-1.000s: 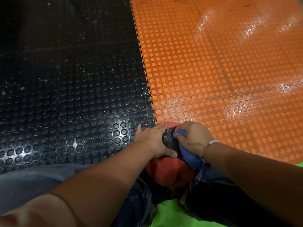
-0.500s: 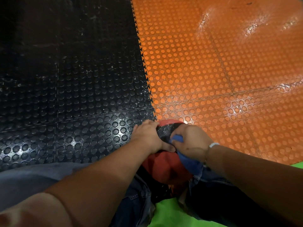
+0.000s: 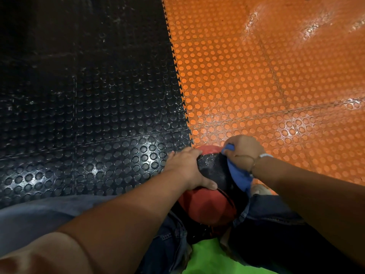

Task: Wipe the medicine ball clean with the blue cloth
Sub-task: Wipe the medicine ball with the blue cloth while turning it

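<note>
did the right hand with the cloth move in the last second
Yes. The right hand, gripping the blue cloth, has slid away from the person and rightward across the medicine ball, nearer the orange floor's tile seam.

Studded rubber underfoot everywhere: black tiles (image 3: 79,115) on the left, orange tiles (image 3: 246,86) on the right. Meet along a toothed jigsaw seam (image 3: 177,76) running away up the middle. Fainter straight joints (image 3: 296,110) crossing each colour, splitting both sides into squares. Kinda scuffed and speckled with white marks on the black side, darker toward the far left corner. Pretty shiny too, with bright glare patches (image 3: 312,30) on the far orange part and softer glints on the near black studs. Patch of bright green mat (image 3: 207,258) poking in at the bottom edge, just right of centre
</note>
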Action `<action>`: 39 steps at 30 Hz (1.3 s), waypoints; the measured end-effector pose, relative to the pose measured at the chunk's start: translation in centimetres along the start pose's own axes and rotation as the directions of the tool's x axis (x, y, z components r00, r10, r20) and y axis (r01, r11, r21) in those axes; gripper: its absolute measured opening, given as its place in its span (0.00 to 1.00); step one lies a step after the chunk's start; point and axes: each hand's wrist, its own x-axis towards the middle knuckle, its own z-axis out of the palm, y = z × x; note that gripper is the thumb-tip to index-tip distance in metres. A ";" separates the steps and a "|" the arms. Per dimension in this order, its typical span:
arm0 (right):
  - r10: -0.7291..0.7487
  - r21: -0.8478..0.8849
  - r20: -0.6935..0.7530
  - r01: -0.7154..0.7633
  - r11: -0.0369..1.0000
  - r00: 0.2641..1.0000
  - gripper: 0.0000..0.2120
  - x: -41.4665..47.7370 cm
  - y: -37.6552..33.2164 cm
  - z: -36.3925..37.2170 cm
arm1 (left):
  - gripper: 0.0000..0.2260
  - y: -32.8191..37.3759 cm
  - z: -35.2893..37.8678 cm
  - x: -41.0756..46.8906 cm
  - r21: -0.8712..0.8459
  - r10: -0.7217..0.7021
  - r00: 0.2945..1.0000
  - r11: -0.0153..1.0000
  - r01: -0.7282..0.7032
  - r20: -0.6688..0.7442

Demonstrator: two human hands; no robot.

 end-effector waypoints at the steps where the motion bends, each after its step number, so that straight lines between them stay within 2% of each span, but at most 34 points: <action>1: 0.031 -0.018 -0.035 -0.031 0.999 0.999 0.07 0.1 0.2 0.2 | 0.49 0.1 0.0 0.0 0.009 0.009 1.000 1.000 -0.009 -0.007; 3: -0.057 -0.078 -0.047 0.053 0.996 0.997 0.07 -0.7 -0.5 0.8 | 0.49 0.2 0.0 0.1 0.022 0.022 1.000 1.000 -0.022 -0.013; 6: -0.250 -0.054 0.049 0.253 0.966 0.967 0.10 -2.3 -1.4 1.2 | 0.48 0.3 0.0 0.1 0.025 0.043 0.999 0.999 -0.043 0.000; 8: -0.192 -0.031 0.052 0.194 0.980 0.980 0.10 -1.6 -0.6 0.8 | 0.48 0.5 0.1 -0.1 0.020 0.056 0.998 0.998 -0.056 0.009; 11: -0.017 -0.036 -0.042 0.015 0.999 0.999 0.09 -0.6 0.6 0.6 | 0.48 0.9 0.4 -0.2 0.018 0.063 0.998 0.998 -0.063 0.006; 13: -0.085 -0.088 -0.047 0.080 0.993 0.995 0.10 -1.1 0.0 1.0 | 0.48 1.0 0.4 0.0 0.036 0.065 0.998 0.997 -0.065 -0.002; 16: -0.272 -0.080 0.062 0.276 0.958 0.960 0.11 -2.6 -1.3 1.3 | 0.47 0.8 0.6 0.0 0.055 0.074 0.997 0.996 -0.073 -0.019; 17: -0.269 -0.081 0.064 0.274 0.958 0.961 0.11 -2.4 -1.2 1.1 | 0.47 0.7 0.7 0.0 0.058 0.079 0.997 0.995 -0.078 -0.021; 21: -0.107 -0.077 -0.020 0.106 0.991 0.994 0.09 -0.8 -0.3 0.4 | 0.48 0.9 0.9 -0.3 0.048 0.086 0.996 0.995 -0.085 -0.028; 23: -0.200 -0.111 0.014 0.201 0.973 0.980 0.09 -1.5 -0.9 0.6 | 0.47 0.8 0.8 -0.2 0.055 0.088 0.996 0.995 -0.087 -0.026; 25: -0.339 -0.091 0.103 0.348 0.933 0.935 0.11 -2.9 -1.7 1.0 | 0.46 0.6 0.7 -0.2 0.057 0.089 0.996 0.995 -0.088 -0.021; 26: -0.362 -0.075 0.118 0.372 0.925 0.925 0.11 -3.2 -1.8 1.1 | 0.46 0.5 0.8 -0.2 0.057 0.090 0.996 0.994 -0.089 -0.020; 27: -0.343 -0.069 0.093 0.350 0.934 0.935 0.11 -3.0 -1.7 1.2 | 0.46 0.5 0.9 -0.2 0.056 0.094 0.995 0.994 -0.092 -0.018; 30: -0.112 -0.052 -0.078 0.108 0.993 0.991 0.12 -1.4 -0.6 1.2 | 0.46 0.8 1.0 -0.4 0.040 0.094 0.996 0.995 -0.093 -0.010; 31: -0.079 -0.070 -0.098 0.072 0.995 0.992 0.11 -1.3 -0.5 1.3 | 0.46 0.9 0.9 -0.3 0.041 0.094 0.996 0.995 -0.093 -0.008; 33: -0.172 -0.112 -0.045 0.166 0.980 0.984 0.10 -2.1 -0.7 1.4 | 0.47 1.0 0.8 -0.2 0.044 0.096 0.995 0.994 -0.095 -0.011; 35: -0.294 -0.056 0.067 0.298 0.953 0.953 0.10 -3.4 -0.7 1.1 | 0.48 0.8 0.9 -0.1 0.046 0.099 0.995 0.994 -0.098 -0.010; 36: -0.312 -0.039 0.109 0.318 0.947 0.944 0.10 -3.6 -0.6 0.8 | 0.49 0.7 0.9 -0.1 0.043 0.100 0.995 0.994 -0.100 -0.008; 37: -0.293 -0.031 0.113 0.298 0.954 0.949 0.10 -3.3 -0.3 0.6 | 0.48 0.7 0.9 -0.2 0.039 0.103 0.995 0.994 -0.103 -0.005; 39: -0.180 -0.030 0.020 0.181 0.983 0.983 0.10 -2.1 0.2 0.3 | 0.47 0.7 0.9 -0.2 0.034 0.108 0.994 0.994 -0.108 -0.009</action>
